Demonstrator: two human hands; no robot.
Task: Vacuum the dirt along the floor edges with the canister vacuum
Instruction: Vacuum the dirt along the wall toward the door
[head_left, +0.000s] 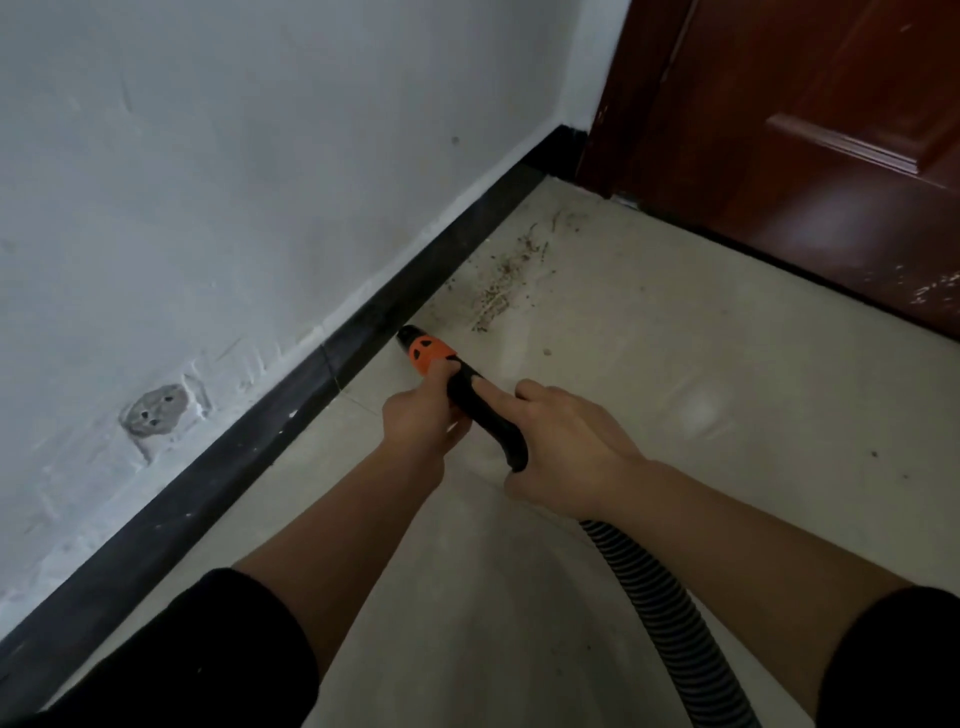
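Two hands hold a black vacuum nozzle (488, 415) low over a pale tiled floor (675, 389). The left hand (421, 415) curls round the nozzle's front, thumb on its orange collar (428, 353). The right hand (566, 452) grips the rear, forefinger laid along the top. The nozzle's long axis runs from the right hand forward and leftward past the left hand. Its tip points at the black baseboard (234, 454), just beside it. A ribbed hose (654, 597) trails back from under the right hand. Brown dirt (501, 286) lies scattered ahead of both hands along the baseboard. Left of the left hand rises a scuffed white wall (260, 156) with a patched round hole (153, 413). Far ahead of the right hand stands a reddish-brown door (805, 156).
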